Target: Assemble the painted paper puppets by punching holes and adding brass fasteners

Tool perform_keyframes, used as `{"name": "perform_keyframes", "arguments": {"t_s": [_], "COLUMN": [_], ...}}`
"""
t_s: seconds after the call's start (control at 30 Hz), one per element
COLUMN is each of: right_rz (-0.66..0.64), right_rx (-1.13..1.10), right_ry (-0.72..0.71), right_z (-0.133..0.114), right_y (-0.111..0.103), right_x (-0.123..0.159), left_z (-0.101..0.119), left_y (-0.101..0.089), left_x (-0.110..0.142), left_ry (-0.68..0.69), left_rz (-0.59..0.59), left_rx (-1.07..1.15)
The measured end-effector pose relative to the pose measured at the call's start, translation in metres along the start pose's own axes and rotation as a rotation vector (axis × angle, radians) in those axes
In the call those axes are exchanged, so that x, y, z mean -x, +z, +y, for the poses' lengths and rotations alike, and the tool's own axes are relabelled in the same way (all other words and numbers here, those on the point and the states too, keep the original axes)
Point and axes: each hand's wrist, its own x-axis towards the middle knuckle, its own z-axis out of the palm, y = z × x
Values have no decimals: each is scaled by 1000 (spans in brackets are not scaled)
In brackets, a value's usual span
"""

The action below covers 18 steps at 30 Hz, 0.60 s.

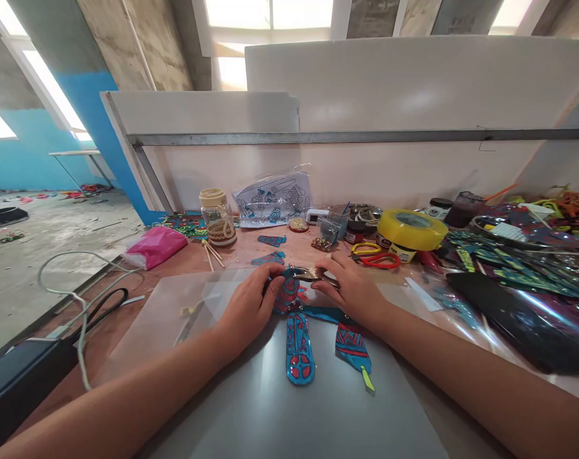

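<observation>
My left hand (250, 303) and my right hand (351, 288) meet over the middle of the table. Both pinch a small metal ring or clasp (308, 274) that a blue painted piece with red pattern (289, 293) hangs from. Two more blue and red painted strips lie just below on a grey sheet (318, 414): a long one (299, 349) and a shorter one with a yellow tip (353, 349). Fingers of both hands are curled and closed on the metal part.
A yellow tape roll (411, 229), red-handled scissors (379, 258), small jars (217, 217) and a printed sheet in plastic (272, 197) stand behind. Many painted pieces pile at the right (518, 261). A pink bag (155, 245) and cables (79, 299) lie at the left.
</observation>
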Motion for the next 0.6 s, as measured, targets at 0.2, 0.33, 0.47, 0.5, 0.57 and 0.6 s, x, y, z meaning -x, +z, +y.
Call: {"name": "perform_keyframes", "arguments": {"t_s": [0.2, 0.33, 0.47, 0.5, 0.57, 0.6], "right_rz": [-69, -87, -90, -89, -85, -86], "right_rx": [2, -27, -61, -63, -70, -77], "right_ry": [37, 41, 27, 29, 34, 36], "right_z": [-3, -5, -4, -3, -3, -4], "right_y": [1, 0, 0, -1, -1, -1], "right_x": [0, 1, 2, 2, 1, 1], "left_z": [0, 1, 0, -1, -1, -1], "left_y": [0, 0, 1, 1, 1, 1], "left_x": [0, 0, 0, 1, 1, 2], "left_ry": [-27, 7, 44, 51, 63, 67], "left_rz": [26, 28, 21, 19, 21, 23], "left_rx": [-15, -10, -18, -20, -19, -17]}}
